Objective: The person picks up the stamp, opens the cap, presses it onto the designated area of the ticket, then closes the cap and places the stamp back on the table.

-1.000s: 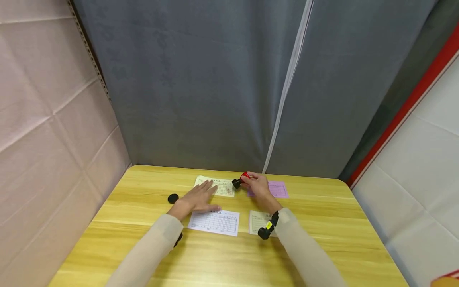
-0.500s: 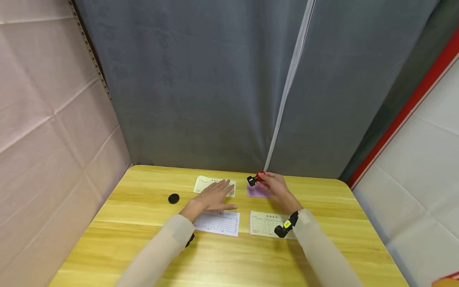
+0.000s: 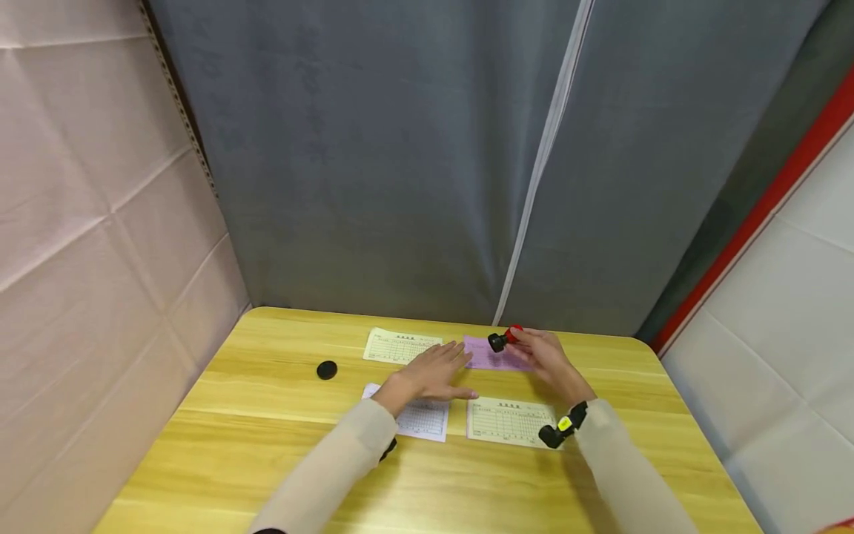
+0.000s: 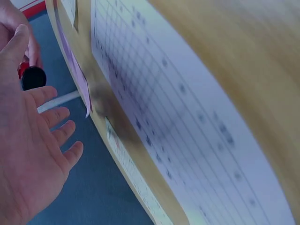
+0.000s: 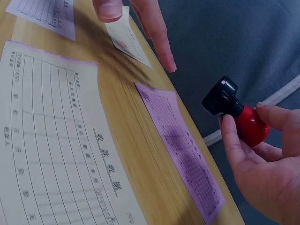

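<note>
**Stamp [image 5: 238, 108] and both hands have moved rightward, to the purple slip [image 3: 494, 358]**

A second ago the stamp was between the far cream slip [image 3: 395, 346] and the purple slip; now it is held above the purple slip. The right hand [image 3: 545, 354] pinches its red knob between thumb and fingers, with the black head tilted toward the left and clear of the paper. The left hand [image 3: 434, 373] has shifted too: it was spread over the far cream slip, and its fingertips now reach the purple slip's left edge. Its fingers are spread, fairly straight and holding nothing, and the wrist views suggest they hover rather than press.

As I judge it, the work in hand has passed from the far cream slip, where the right wrist view shows a reddish mark, to the purple one, which the stamp is not touching.

Other differences follow from the hands. Left of the purple slip, the far cream slip is mostly uncovered; toward the person and left, the white form [image 3: 425, 419] is partly hidden. Directly toward the person, the near cream slip [image 3: 503, 421] shows more fully. Well left of the purple slip, the black disc [image 3: 327, 370] lies unmoved on the table [image 3: 220, 445].
</note>
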{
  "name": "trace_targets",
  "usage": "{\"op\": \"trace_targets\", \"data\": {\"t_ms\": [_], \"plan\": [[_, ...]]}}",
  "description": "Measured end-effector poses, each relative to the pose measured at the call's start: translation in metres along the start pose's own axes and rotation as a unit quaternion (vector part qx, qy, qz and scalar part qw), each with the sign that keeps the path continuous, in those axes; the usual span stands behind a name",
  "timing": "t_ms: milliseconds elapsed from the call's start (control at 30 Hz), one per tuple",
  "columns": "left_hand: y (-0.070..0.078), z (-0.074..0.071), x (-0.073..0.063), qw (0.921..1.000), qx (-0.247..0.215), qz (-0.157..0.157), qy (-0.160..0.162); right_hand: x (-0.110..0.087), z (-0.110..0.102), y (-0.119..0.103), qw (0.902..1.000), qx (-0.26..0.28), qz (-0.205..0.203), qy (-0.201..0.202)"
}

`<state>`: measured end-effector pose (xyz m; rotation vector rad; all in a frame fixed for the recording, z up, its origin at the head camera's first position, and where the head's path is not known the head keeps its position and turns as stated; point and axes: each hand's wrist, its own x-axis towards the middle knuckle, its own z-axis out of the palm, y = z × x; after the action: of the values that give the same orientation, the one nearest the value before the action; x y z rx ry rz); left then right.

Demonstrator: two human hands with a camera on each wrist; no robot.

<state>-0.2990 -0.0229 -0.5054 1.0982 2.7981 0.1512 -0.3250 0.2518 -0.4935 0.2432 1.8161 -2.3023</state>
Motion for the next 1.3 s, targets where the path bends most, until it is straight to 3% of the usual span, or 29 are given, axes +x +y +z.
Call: {"op": "trace_targets", "data": {"t_ms": [367,800,1300], "plan": [[0.022,0.009,0.016,0.9999,-0.011,0.007,-0.004,-0.009,-0.028,-0.01,0.9999,0.008,0.007,-0.006],[0.028,0.015,0.031,0.9996,0.011,0.01,-0.022,-0.009,-0.05,-0.018,0.9998,-0.013,0.013,0.012],[0.033,0.018,0.033,0.9987,0.023,0.003,-0.046,-0.009,-0.061,-0.023,0.9984,-0.052,-0.007,0.019]]}}
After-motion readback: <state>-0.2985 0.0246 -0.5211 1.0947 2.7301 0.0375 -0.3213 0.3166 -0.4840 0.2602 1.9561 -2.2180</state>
